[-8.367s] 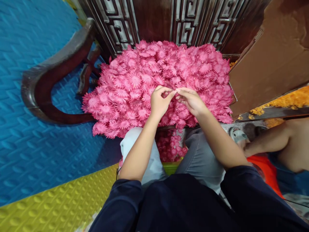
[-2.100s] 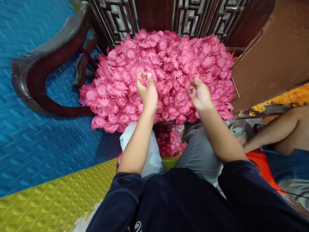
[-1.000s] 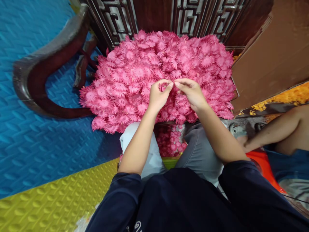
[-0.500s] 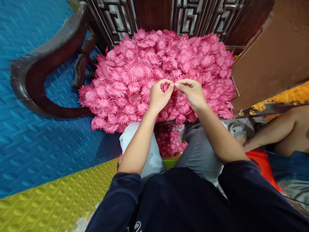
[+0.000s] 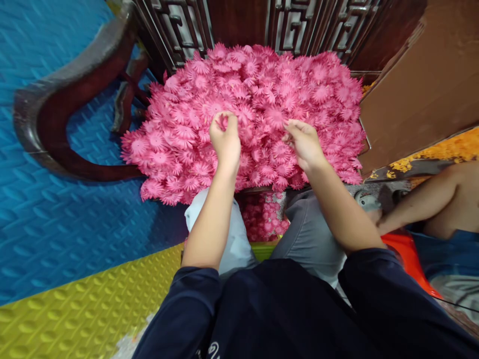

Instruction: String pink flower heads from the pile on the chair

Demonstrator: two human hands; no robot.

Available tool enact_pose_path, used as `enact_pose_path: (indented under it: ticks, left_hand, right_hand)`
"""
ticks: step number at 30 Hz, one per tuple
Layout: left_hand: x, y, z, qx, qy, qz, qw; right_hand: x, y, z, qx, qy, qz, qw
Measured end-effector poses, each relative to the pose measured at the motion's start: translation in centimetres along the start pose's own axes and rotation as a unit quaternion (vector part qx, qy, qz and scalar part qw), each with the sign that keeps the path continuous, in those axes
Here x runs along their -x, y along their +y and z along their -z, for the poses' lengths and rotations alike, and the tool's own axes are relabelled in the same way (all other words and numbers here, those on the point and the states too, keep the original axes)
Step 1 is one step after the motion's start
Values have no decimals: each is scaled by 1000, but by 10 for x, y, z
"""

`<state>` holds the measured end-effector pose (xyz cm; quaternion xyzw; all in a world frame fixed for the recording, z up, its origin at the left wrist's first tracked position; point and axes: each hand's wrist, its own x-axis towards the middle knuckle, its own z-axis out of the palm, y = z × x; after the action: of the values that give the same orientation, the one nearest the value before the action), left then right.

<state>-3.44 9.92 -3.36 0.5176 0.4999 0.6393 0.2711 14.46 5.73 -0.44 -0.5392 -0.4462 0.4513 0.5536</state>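
A broad heap of pink artificial flowers (image 5: 187,132) lies in front of me. Over its middle is my left hand (image 5: 225,134), fingers curled and thumb near the fingertips. Anything in that pinch is too small to make out. To the right, my right hand (image 5: 305,142) is closed, thumb against forefinger. At its fingertips shows a slightly blurred pink flower (image 5: 275,117), which appears to be held by the edge. The two hands are apart, with flowers visible between them.
A dark carved wooden chair (image 5: 78,65) bears the heap, its curved armrest at left. Brown cardboard (image 5: 411,85) stands at right, with orange flowers (image 5: 449,147) beyond. Another person's arm (image 5: 419,199) is near a red stool (image 5: 407,257). More pink flowers (image 5: 271,219) lie below, between my knees.
My hands were fingertip to fingertip over the heap. They have since separated, the left moving left and the right moving slightly right. A blurred pink flower now shows at the right fingertips.
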Motion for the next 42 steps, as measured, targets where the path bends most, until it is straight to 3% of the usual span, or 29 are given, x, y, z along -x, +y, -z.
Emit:
enact_pose_path:
  ticks: [3,5,11,16,26,31,35,38,42]
  left_hand:
    - [-5,1,5,13,128,60,990]
    - [-3,6,4,13,147,59,987]
    - [8,8,-6,-29,58,-13,998]
    - [13,9,-7,-22,-22,-2,1000]
    - [31,47,-8,-29,-173,-15,984]
    - [32,44,-11,-15,-178,-23,984]
    - [26,33,-11,27,-105,-27,994]
    - [24,28,-10,55,-70,-20,996]
    - [27,27,-11,73,-79,-13,994]
  right_hand:
    - [-1,2,1,-18,20,-12,1000]
    - [0,1,0,-27,25,-21,999]
    - [5,-4,-7,-16,-11,-41,999]
    - [12,-10,-11,9,-48,16,999]
    - [15,-9,-15,1,-120,-42,992]
    - [8,-2,-9,-7,-78,-30,996]
    - [-1,2,-2,14,-4,-3,1000]
    - [-4,1,-1,28,-8,6,1000]
    - [0,0,-5,54,-23,42,997]
